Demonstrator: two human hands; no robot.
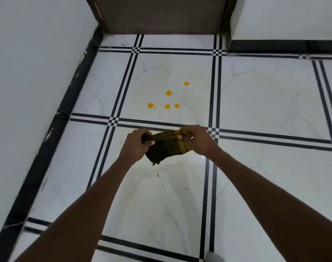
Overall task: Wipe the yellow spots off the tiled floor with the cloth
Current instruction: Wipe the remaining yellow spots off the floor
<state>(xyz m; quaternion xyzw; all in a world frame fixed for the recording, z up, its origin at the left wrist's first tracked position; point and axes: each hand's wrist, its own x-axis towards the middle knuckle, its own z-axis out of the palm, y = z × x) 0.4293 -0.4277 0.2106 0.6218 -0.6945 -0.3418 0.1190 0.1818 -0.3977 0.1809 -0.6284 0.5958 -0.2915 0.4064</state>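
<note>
Several yellow spots [168, 93] lie scattered on one white marble tile of the floor [265, 103], just beyond my hands. A dark olive checked cloth [166, 147] hangs in the air above the near tile, stretched between both hands. My left hand [136, 145] grips its left end and my right hand [196, 138] grips its bunched right end. The cloth is held clear of the floor and does not touch the spots.
A white wall with a black skirting [48, 140] runs along the left. A brown door [159, 16] closes the far end, with another white wall [286, 17] to its right. Small dark specks [157, 175] lie on the near tile.
</note>
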